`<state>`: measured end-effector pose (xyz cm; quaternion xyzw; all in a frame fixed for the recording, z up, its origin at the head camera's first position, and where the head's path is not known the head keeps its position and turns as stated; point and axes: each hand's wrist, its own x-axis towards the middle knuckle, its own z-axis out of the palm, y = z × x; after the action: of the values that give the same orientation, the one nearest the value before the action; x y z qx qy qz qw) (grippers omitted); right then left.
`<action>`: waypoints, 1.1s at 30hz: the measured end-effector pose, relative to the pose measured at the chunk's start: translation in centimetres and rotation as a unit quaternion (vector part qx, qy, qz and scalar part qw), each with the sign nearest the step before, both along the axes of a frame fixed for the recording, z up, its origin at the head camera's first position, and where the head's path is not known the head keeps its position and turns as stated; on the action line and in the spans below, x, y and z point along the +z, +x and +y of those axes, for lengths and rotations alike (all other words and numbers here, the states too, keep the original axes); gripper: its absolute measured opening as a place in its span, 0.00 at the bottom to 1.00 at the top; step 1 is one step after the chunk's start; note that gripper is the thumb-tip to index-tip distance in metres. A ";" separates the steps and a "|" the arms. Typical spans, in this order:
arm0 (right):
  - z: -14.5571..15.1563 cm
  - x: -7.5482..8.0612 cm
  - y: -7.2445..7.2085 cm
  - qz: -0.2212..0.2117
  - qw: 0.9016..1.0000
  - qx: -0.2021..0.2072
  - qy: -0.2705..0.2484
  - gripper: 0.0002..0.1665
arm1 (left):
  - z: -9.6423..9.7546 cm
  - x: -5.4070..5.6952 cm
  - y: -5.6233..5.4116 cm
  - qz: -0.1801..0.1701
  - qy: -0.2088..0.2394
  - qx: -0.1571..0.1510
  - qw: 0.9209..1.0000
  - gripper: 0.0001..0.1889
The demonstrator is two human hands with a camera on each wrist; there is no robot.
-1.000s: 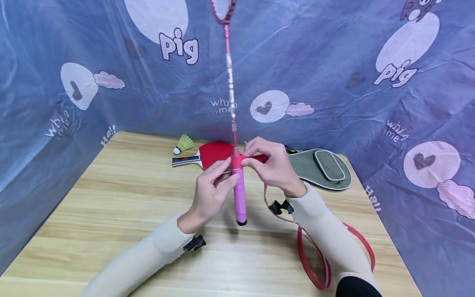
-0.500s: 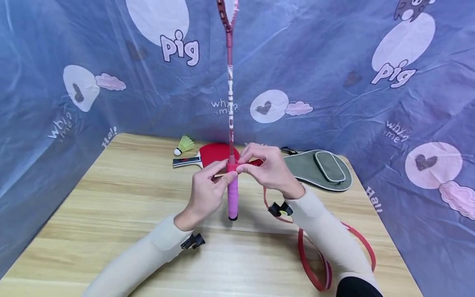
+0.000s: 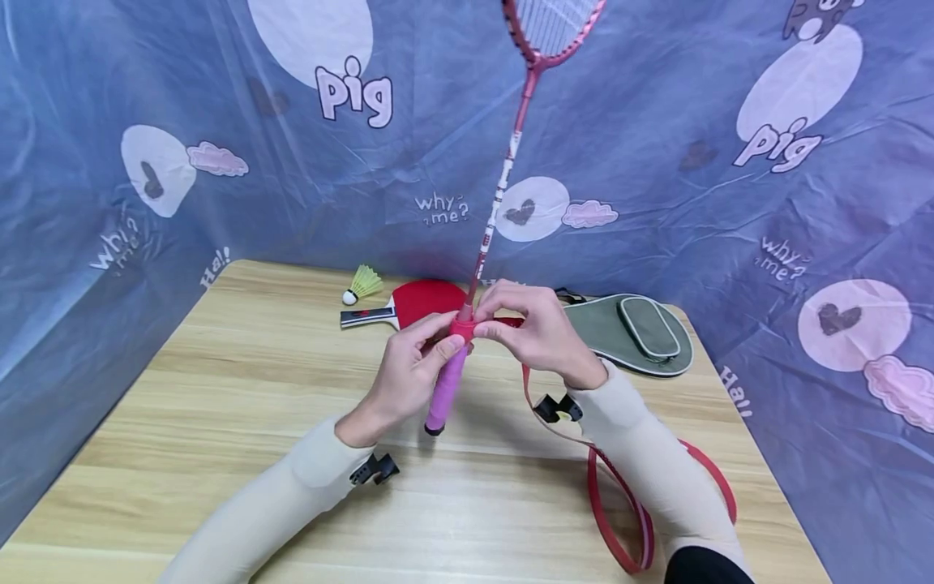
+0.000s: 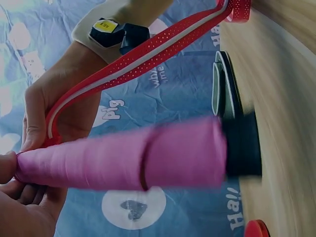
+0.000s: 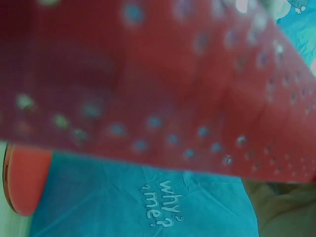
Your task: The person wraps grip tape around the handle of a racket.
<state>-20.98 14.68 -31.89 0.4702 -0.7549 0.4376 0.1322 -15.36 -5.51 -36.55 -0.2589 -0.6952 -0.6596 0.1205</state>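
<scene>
A badminton racket (image 3: 495, 203) is held above the table, its head tilted up to the right and partly cut off. My left hand (image 3: 409, 365) grips the top of its purple handle (image 3: 447, 388), thumb near the red wrapped band (image 3: 462, 328). My right hand (image 3: 543, 332) pinches the perforated red grip tape (image 4: 148, 54) beside that band. From there the tape hangs down and lies in loops on the table at right. In the left wrist view the handle's black butt end (image 4: 243, 145) shows. Close up, the tape (image 5: 148, 89) hides much of the right wrist view.
Behind the hands lie a yellow shuttlecock (image 3: 363, 284) and a red table tennis bat (image 3: 423, 300). A grey-green bat case (image 3: 620, 332) rests at the back right of the wooden table (image 3: 255, 389). Blue printed cloth (image 3: 292, 178) hangs behind and at both sides.
The racket has turned and tilted, its head swinging right and its butt end left, so the strings show more. Both hands keep their hold near the red band.
</scene>
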 end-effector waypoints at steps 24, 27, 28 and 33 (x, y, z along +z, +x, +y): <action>-0.9 -0.7 0.7 0.031 0.997 -0.056 -0.046 0.08 | 2.3 -1.6 0.5 -0.013 0.143 0.078 0.986 0.26; -1.1 -0.7 0.7 0.026 0.998 -0.052 -0.040 0.08 | 2.1 -1.4 0.5 -0.040 0.157 0.083 0.983 0.25; -1.1 -0.7 0.7 0.024 0.998 -0.051 -0.037 0.08 | 2.0 -1.3 0.5 -0.051 0.159 0.083 0.982 0.24; -0.9 -0.6 0.8 0.026 0.998 -0.045 -0.030 0.09 | 1.4 -0.9 0.4 -0.090 0.153 0.088 0.980 0.23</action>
<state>-20.15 13.77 -32.45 0.4426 -0.7582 0.4413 0.1858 -14.98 -4.15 -37.47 -0.1149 -0.6138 -0.7658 0.1536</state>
